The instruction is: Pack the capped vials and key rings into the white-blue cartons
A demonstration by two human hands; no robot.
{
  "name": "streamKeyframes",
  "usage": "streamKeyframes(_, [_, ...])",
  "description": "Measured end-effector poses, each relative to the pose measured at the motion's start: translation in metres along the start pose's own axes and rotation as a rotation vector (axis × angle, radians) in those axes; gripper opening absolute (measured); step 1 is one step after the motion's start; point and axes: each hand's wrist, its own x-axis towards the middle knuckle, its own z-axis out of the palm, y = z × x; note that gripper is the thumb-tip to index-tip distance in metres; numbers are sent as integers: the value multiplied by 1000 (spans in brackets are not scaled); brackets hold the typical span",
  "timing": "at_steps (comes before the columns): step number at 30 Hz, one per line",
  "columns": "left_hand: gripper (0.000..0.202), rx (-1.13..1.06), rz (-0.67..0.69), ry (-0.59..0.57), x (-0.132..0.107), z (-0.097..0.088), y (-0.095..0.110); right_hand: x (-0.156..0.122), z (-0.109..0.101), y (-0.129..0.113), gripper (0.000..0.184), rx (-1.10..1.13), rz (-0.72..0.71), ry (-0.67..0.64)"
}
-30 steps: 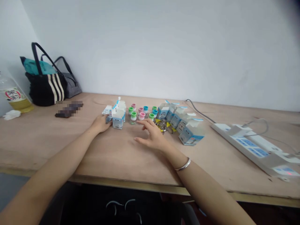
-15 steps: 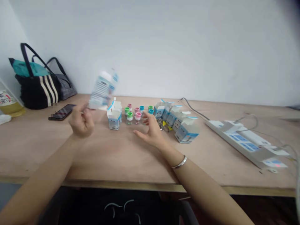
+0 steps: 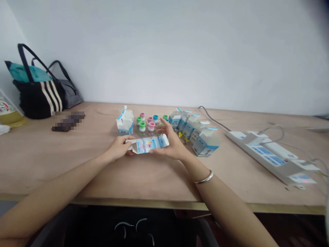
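**Flat carton in both hands, just in front of the vials**

We're working at a plywood table [image 3: 51,161] against a white wall [image 3: 164,51]. At far left, a black striped tote bag [image 3: 38,99] and a grey striped bag [image 3: 70,99] are sitting on the tabletop. At right, a white power strip [image 3: 264,152] is lying with a dark cable [image 3: 213,120] running back toward the wall. A row of part-open blue-and-white cartons [image 3: 194,132] is standing right of centre, and a single open carton [image 3: 125,125] is standing at the left of a cluster of small glass vials capped green, pink and blue. Nearest us in that cluster are a green-capped vial [image 3: 142,128] and a pink-capped vial [image 3: 151,127].

We're holding a flattened carton [image 3: 147,144] low over the table, printed face up, just in front of the vials. We can't tell whether it's touching the wood. Our left hand [image 3: 118,148] is pinching its left end, while our right hand [image 3: 171,144] is gripping the right end, with the fingers [image 3: 161,126] spread up behind it. The hands are apart, not pressed together.

Step in hand, as we judge it: steadying this flat carton between both hands. The next move calls for an even hold at both ends and care near the vials.
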Motion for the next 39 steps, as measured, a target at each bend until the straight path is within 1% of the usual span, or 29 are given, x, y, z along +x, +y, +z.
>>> streamKeyframes(2, [25,61,-38,-21,-2,-1,-5,0,-4,-1,108,-72,10,13])
streamKeyframes(3, [25,100,-52,-35,-2,-1,-8,-1,-5,-2,104,-123,4,-14])
streamKeyframes(4, [26,142,-60,-48,-2,-1,-11,-1,-7,-5,97,-171,-9,-66])
streamKeyframes(7, [28,251,-53,-56,0,-1,-18,0,-8,-19,74,-251,-85,-282])
streamKeyframes(9, [28,277,-34,-53,1,0,-19,0,-7,-29,66,-239,-159,-355])
streamKeyframes(11, [28,275,-16,-44,2,1,-20,0,-4,-37,63,-222,-215,-326])
streamKeyframes(13, [28,265,-8,-32,1,2,-19,0,0,-41,58,-251,-221,-272])
streamKeyframes(15, [25,264,-11,-19,1,2,-19,-1,3,-39,56,-318,-171,-263])
streamKeyframes(17, [22,276,-8,-15,0,2,-18,-1,6,-34,60,-363,-91,-306])
streamKeyframes(19, [20,294,3,-22,0,2,-18,-1,7,-27,61,-341,-9,-353])
streamKeyframes(21, [20,305,13,-40,-1,2,-19,0,7,-20,55,-251,46,-375])
streamKeyframes(24, [21,310,36,-56,-3,3,-19,1,8,-13,50,-95,101,-344])
streamKeyframes(28, [22,248,119,-31,-7,3,-16,0,12,-10,47,-69,202,-268])
streamKeyframes(30, [21,206,161,-24,-9,4,-14,0,14,-9,48,-81,230,-243])
streamKeyframes(32, [20,228,212,-7,-9,5,-12,0,15,-9,48,-87,237,-236])
streamKeyframes(36, [15,434,337,38,-5,9,-10,0,16,-8,48,-106,241,-246])
streamKeyframes(38, [21,447,341,23,-4,10,-10,-1,17,-7,48,-123,246,-243])
streamKeyframes(39, [26,403,322,11,-4,11,-10,-1,17,-7,47,-131,248,-241])
